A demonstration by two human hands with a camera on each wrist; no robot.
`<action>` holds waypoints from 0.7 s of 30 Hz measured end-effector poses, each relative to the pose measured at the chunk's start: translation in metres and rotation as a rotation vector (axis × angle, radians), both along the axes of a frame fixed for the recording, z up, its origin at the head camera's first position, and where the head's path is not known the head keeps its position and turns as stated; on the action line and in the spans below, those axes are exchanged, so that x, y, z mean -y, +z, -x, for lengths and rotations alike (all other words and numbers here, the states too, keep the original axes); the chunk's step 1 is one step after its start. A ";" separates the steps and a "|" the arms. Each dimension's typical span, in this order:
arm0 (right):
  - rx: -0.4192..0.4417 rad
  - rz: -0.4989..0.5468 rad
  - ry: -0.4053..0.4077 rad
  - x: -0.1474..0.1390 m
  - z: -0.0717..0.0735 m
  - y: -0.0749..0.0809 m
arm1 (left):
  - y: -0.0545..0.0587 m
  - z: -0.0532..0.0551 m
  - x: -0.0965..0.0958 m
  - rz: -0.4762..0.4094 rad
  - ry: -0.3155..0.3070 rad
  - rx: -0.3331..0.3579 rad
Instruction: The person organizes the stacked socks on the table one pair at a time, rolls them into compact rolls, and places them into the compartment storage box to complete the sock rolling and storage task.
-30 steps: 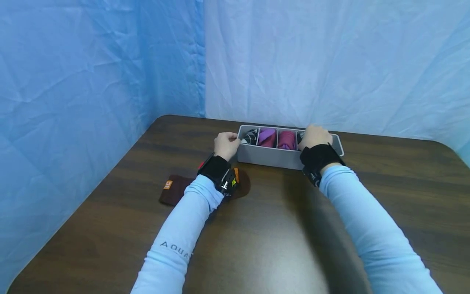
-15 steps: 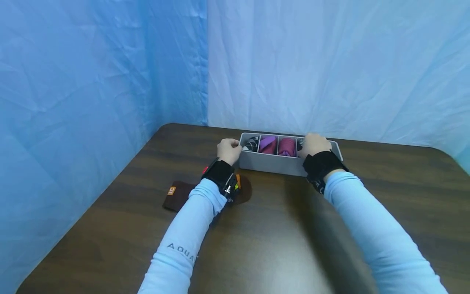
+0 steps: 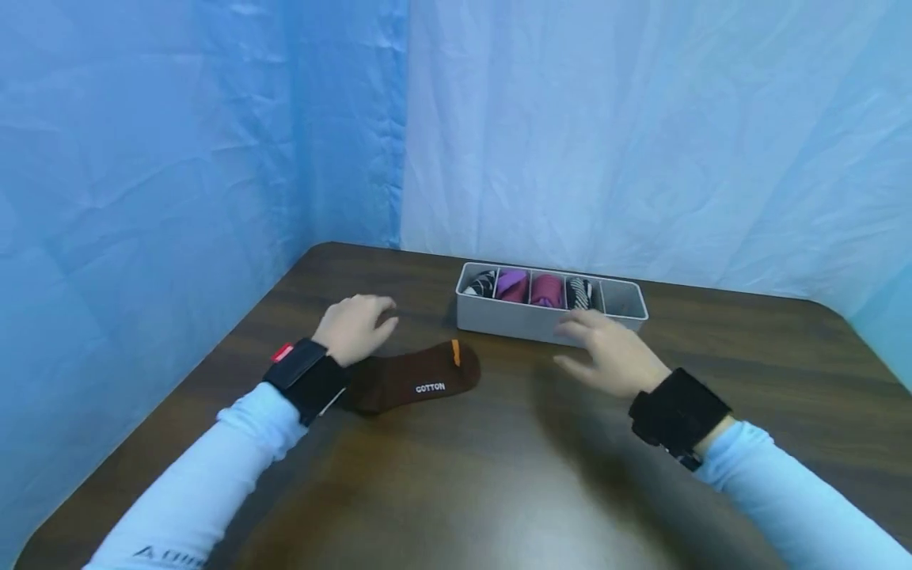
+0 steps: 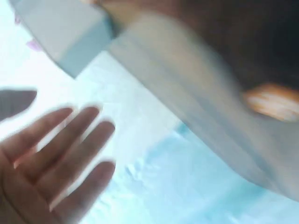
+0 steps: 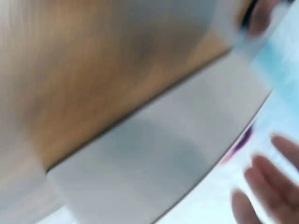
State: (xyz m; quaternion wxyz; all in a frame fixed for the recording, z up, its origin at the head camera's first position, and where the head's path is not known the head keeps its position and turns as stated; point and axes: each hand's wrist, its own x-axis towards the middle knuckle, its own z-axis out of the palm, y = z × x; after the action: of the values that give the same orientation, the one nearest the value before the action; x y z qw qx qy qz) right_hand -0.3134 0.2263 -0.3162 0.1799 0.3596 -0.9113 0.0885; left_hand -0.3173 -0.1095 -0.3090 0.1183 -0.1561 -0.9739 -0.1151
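A dark brown sock (image 3: 427, 374) with white COTTON lettering and an orange stripe lies flat on the table. My left hand (image 3: 356, 328) hovers at its left end, hiding part of it; in the left wrist view the fingers (image 4: 77, 151) are spread and hold nothing. Behind the sock stands a grey divided box (image 3: 509, 320). From left it holds a black-and-white sock (image 3: 481, 283), a purple and maroon one (image 3: 512, 286), a rolled maroon one (image 3: 547, 291) and a striped one (image 3: 579, 293). Bare grey shows in the right-end compartment. My right hand (image 3: 609, 352), fingers loosely extended, overlaps the box's front.
The dark wooden table (image 3: 442, 491) runs back to a pale blue curtain (image 3: 527, 134), with another blue curtain (image 3: 157, 158) along the left side. The box stands near the table's back edge. Both wrists wear black bands (image 3: 680, 412).
Both hands have come away from the box toward me, the left one leftward to the sock. The striped sock, earlier mostly hidden by the right hand, now shows in its compartment.
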 end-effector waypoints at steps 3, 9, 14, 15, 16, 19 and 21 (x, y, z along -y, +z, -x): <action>0.099 -0.122 0.129 0.007 -0.008 -0.008 | -0.013 -0.024 0.024 0.064 -0.068 0.055; 0.286 -0.234 0.126 0.039 -0.003 -0.016 | -0.038 -0.049 0.045 0.154 -0.123 0.087; 0.360 -0.257 0.115 0.063 0.004 -0.025 | -0.050 -0.046 0.040 0.211 -0.118 0.139; 0.363 -0.266 0.121 0.068 0.005 -0.027 | -0.051 -0.045 0.039 0.234 -0.115 0.158; 0.371 -0.274 0.122 0.072 0.006 -0.028 | -0.051 -0.045 0.038 0.258 -0.112 0.174; 0.393 -0.302 0.098 0.080 0.006 -0.030 | -0.049 -0.045 0.035 0.330 -0.113 0.200; 0.387 -0.313 0.078 0.081 0.006 -0.030 | -0.048 -0.045 0.035 0.351 -0.112 0.207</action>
State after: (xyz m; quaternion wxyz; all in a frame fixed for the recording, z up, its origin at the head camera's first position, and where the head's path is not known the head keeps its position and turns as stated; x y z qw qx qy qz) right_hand -0.3192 0.1456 -0.3460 -0.0594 0.3945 -0.9168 0.0203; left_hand -0.2722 -0.1443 -0.3569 -0.0180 -0.2154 -0.9758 0.0343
